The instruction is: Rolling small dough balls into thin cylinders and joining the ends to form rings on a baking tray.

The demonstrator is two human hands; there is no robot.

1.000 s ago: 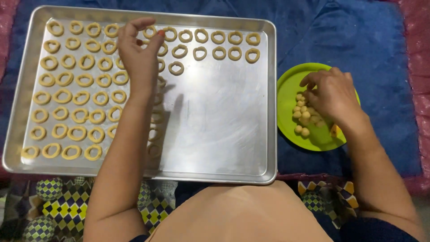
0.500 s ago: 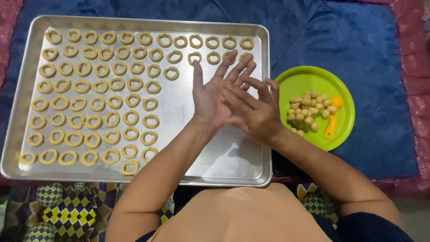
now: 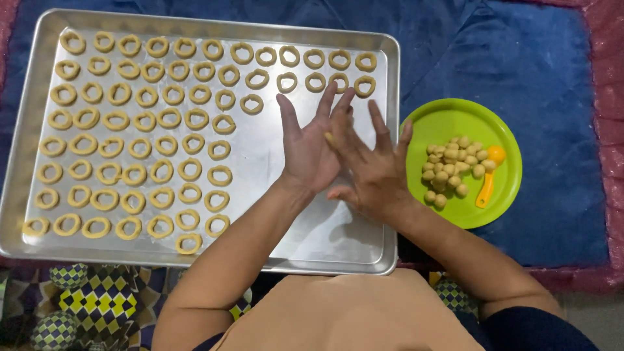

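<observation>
At nine o'clock from the hands, the large shiny metal baking tray lies flat on a deep blue cloth, its left two thirds filled with small pale ring-shaped dough pieces set in tidy rows with gaps between them, so that none touches its neighbour; a shorter band of rings runs along the tray's top edge towards one o'clock, and the bare metal at the right and bottom leaves the hands room over the tray. Above that bare patch the left hand is held palm up with fingers spread and pointing to twelve o'clock, and the right hand lies across it palm down, fingers likewise straight; neither hand curls around anything, but the two flat palms press a small yellowish bit of dough between them, only a sliver of it showing at the edge of the fingers, a hold that suits rolling a soft lump rather than gripping it. At three o'clock, just beside the tray's right rim and close by the right hand, a round lime-green plastic plate holds a heap of little dough balls, with an orange plastic spoon lying at its right edge
</observation>
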